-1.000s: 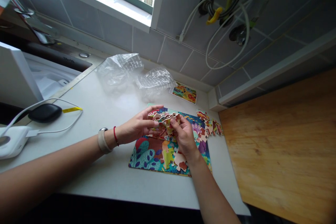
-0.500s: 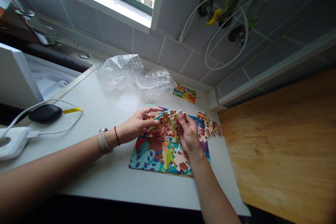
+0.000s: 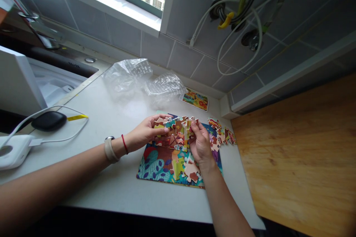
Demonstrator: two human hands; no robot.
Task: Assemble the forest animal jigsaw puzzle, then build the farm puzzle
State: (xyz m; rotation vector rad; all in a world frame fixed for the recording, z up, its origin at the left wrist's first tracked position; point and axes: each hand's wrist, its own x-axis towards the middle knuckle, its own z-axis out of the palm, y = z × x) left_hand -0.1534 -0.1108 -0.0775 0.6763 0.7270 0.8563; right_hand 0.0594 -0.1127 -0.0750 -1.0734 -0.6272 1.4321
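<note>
Your left fingers [image 3: 164, 129] wrap narrowly around the left side of a joined clump of jigsaw pieces [image 3: 175, 132], and your right fingers [image 3: 194, 127] pinch narrowly on its right side, where one piece stands up at an angle. Your left hand [image 3: 146, 133] and right hand [image 3: 200, 142] hold the clump between them, over the top half of a brightly printed puzzle board [image 3: 155, 168]. The board lies near the middle of the worktop [image 3: 111, 194], closer to its front edge than its back.

Progress, as judged from the layout: several pieces are interlocked in your hands, but it looks like only a small part of the picture. More loose pieces [image 3: 222, 133] lie in a group along the board's right edge, running onto the worktop. Another loose piece [image 3: 191, 170] lies on the board's lower half, just beside your right wrist. No finished section shows on the board.

A small picture card [image 3: 195, 99] lies near the worktop's back edge, with crumpled clear plastic wrap [image 3: 144, 85] just beside it. A pale wristband [image 3: 110, 154] and red cord [image 3: 124, 144] circle your left wrist. Towards the worktop's left edge sit a black puck [image 3: 49, 121] and a white power unit [image 3: 13, 152], linked by a white cable [image 3: 69, 133].
</note>
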